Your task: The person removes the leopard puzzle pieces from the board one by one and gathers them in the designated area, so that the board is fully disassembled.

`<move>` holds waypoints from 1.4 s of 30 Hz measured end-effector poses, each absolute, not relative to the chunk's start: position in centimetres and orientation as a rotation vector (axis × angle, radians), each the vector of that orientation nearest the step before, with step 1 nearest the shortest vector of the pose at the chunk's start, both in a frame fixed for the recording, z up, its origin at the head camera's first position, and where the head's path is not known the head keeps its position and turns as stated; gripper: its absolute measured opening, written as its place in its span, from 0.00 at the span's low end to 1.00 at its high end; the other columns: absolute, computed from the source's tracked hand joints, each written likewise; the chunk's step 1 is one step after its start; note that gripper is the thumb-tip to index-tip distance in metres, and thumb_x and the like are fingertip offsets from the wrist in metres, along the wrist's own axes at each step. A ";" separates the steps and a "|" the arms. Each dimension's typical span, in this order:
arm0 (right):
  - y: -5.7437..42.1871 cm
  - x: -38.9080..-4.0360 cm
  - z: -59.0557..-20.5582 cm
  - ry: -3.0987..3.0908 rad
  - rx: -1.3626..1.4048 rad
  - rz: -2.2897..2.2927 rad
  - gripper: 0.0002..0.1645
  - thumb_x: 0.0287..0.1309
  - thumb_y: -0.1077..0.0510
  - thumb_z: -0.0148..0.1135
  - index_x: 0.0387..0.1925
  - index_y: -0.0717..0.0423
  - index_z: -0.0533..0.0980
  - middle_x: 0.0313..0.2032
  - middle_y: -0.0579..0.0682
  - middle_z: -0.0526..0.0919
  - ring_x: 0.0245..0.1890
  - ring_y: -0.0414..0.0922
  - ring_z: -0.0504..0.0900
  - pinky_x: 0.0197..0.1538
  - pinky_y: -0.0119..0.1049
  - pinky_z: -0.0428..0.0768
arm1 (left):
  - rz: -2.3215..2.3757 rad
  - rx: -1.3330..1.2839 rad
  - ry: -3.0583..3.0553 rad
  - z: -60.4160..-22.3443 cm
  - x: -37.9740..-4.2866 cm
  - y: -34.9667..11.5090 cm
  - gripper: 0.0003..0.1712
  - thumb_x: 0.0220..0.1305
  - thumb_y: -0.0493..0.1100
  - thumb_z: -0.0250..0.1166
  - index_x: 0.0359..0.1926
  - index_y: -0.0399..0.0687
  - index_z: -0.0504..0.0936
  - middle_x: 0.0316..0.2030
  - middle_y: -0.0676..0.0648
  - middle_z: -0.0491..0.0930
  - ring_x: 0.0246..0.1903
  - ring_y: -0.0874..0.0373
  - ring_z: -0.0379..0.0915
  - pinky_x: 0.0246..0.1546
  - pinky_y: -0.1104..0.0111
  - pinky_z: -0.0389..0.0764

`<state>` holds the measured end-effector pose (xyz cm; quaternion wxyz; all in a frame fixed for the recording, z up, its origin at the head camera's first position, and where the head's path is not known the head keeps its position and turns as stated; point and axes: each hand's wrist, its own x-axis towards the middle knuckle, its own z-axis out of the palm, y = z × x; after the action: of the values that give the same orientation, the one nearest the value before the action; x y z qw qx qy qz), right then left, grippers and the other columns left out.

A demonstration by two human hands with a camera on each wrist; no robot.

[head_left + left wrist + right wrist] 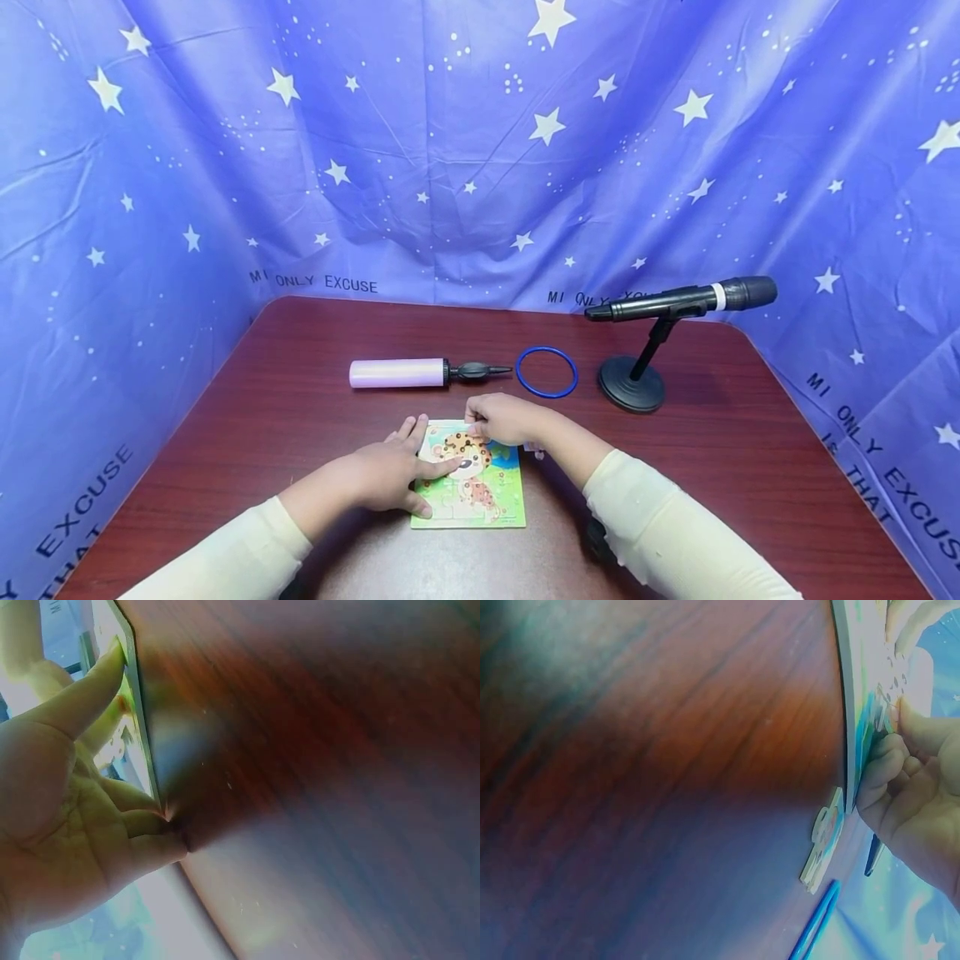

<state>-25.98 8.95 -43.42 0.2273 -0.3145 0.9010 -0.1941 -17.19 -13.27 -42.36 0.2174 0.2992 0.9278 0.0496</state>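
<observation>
A jigsaw puzzle (502, 492) with a spotted cartoon animal on green and blue lies flat on the table. My left hand (390, 475) rests across its left side with fingers spread, the index finger reaching over the picture. At the puzzle's top edge is my right hand (506, 419), its fingers curled. In the right wrist view, thumb and fingertips (919, 727) pinch what looks like a small puzzle piece (889, 720) at the board's surface; most of it is hidden. Beside the board's right edge lies a loose puzzle piece (825, 840), partly covered by my right wrist in the head view.
Behind the puzzle lie a pink hand pump (397, 373) with a black nozzle and a blue ring (547, 372). To the right, a black microphone (682, 300) sits on a round-based stand (632, 385). A starry blue cloth (427, 150) surrounds the dark red table (300, 400).
</observation>
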 end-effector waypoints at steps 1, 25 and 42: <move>8.9 -26.0 -43.4 2.481 -0.864 -0.537 0.07 0.70 0.54 0.55 0.33 0.47 0.72 0.26 0.41 0.74 0.27 0.36 0.71 0.37 0.32 0.73 | 0.144 0.830 2.572 -42.4 -17.2 -13.3 0.43 0.55 0.67 0.64 0.71 0.86 0.58 0.74 0.26 0.38 0.73 0.30 0.42 0.61 0.38 0.68; 8.2 -26.3 -43.5 2.489 -0.881 -0.395 0.09 0.72 0.50 0.52 0.33 0.46 0.70 0.27 0.41 0.74 0.27 0.36 0.72 0.38 0.33 0.73 | -0.039 0.937 2.574 -41.6 -16.6 -12.2 0.42 0.57 0.60 0.67 0.71 0.82 0.61 0.75 0.36 0.51 0.75 0.44 0.47 0.65 0.50 0.69; 11.2 -27.0 -43.0 2.382 -0.778 -0.872 0.05 0.70 0.53 0.55 0.37 0.48 0.73 0.26 0.47 0.78 0.24 0.43 0.76 0.30 0.35 0.77 | -0.071 0.932 2.577 -41.4 -16.7 -11.8 0.41 0.57 0.61 0.66 0.70 0.85 0.60 0.75 0.37 0.51 0.75 0.45 0.48 0.60 0.50 0.75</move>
<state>-27.04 11.18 -42.99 0.2416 -0.2846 0.8712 -0.3188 -16.66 -11.81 -41.38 0.1990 0.3333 0.9212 -0.0253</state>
